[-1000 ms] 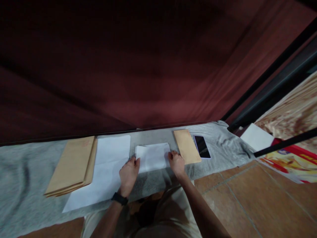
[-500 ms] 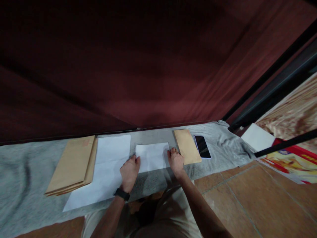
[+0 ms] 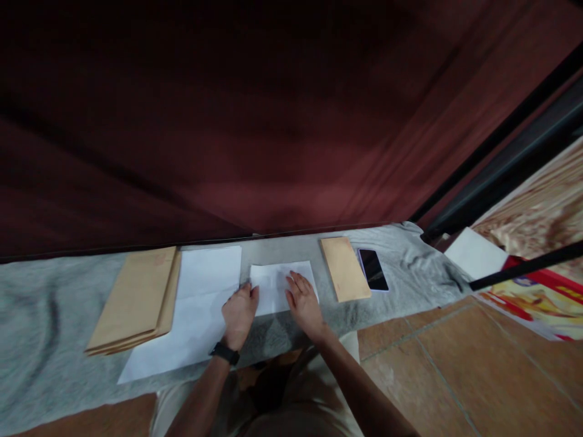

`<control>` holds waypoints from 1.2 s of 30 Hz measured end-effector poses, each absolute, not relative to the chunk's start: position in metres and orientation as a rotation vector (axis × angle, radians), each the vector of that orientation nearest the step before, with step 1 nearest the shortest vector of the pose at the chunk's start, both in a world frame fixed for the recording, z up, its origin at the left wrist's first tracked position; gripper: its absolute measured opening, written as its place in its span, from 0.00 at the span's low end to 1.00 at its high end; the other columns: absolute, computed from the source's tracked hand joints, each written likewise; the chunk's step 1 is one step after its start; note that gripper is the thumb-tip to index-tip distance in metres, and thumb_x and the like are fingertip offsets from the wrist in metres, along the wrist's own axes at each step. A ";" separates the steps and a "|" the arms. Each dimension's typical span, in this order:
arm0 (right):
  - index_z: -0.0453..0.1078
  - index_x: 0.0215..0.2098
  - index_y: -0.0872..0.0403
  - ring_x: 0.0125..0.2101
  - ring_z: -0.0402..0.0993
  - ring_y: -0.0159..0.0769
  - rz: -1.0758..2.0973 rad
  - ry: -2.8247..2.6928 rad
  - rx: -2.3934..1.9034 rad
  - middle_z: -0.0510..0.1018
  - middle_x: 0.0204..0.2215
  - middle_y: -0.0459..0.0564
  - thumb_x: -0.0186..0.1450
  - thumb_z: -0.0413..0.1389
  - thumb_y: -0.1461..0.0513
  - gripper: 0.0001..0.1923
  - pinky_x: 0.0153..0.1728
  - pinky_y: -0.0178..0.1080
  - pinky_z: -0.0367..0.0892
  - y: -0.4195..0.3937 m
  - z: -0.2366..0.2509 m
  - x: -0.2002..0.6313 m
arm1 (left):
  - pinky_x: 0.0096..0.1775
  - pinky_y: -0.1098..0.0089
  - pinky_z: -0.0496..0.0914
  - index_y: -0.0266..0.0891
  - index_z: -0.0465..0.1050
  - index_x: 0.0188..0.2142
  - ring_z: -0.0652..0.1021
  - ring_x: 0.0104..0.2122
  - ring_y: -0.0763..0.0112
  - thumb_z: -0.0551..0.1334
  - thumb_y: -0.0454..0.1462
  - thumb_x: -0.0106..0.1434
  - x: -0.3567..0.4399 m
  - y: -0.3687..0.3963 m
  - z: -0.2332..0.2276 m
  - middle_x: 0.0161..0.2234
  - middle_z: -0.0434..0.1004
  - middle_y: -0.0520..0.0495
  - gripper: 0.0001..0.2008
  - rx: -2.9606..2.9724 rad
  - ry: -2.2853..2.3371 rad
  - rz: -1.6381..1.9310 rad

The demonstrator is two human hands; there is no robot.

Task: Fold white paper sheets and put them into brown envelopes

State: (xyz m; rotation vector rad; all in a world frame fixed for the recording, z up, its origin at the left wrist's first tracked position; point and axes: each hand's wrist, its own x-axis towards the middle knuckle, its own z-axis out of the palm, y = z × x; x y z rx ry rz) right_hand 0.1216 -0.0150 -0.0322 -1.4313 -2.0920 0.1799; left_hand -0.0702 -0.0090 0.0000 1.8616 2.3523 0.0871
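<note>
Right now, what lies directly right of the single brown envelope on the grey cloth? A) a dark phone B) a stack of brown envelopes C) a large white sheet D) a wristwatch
A: the dark phone lies beside the single brown envelope, on its right edge, on the grey cloth.

Folded sheet of paper point(image 3: 276, 284): white, small, roughly rectangular, lying flat on the grey cloth with its long edges running 9 to 3 o'clock. Faint creases cross its face. Its 9 o'clock edge sits just beside a larger white sheet; a brown envelope lies apart at 3 o'clock. Its 4 o'clock portion is covered.
</note>
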 end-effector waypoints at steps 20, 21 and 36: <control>0.64 0.66 0.56 0.68 0.57 0.43 0.135 -2.227 -1.521 0.65 0.67 0.57 0.75 0.48 0.61 0.23 0.67 0.50 0.56 -0.027 -0.046 0.115 | 0.59 0.55 0.68 0.31 0.67 0.60 0.71 0.60 0.54 0.47 0.41 0.73 -0.040 -0.020 -0.022 0.61 0.71 0.33 0.23 2.446 1.995 0.584; 0.64 0.67 0.57 0.68 0.57 0.43 0.141 -2.234 -1.521 0.65 0.67 0.57 0.74 0.48 0.62 0.24 0.68 0.50 0.56 -0.027 -0.046 0.115 | 0.61 0.55 0.66 0.32 0.66 0.62 0.68 0.64 0.55 0.47 0.42 0.74 -0.035 -0.020 -0.028 0.64 0.68 0.35 0.24 2.482 1.929 0.592; 0.56 0.70 0.58 0.68 0.57 0.38 0.402 -2.164 -1.311 0.65 0.67 0.55 0.78 0.39 0.59 0.26 0.68 0.49 0.56 -0.026 -0.035 0.106 | 0.69 0.51 0.52 0.30 0.52 0.70 0.50 0.72 0.55 0.48 0.33 0.69 -0.029 -0.030 -0.055 0.72 0.51 0.34 0.31 2.613 1.798 0.403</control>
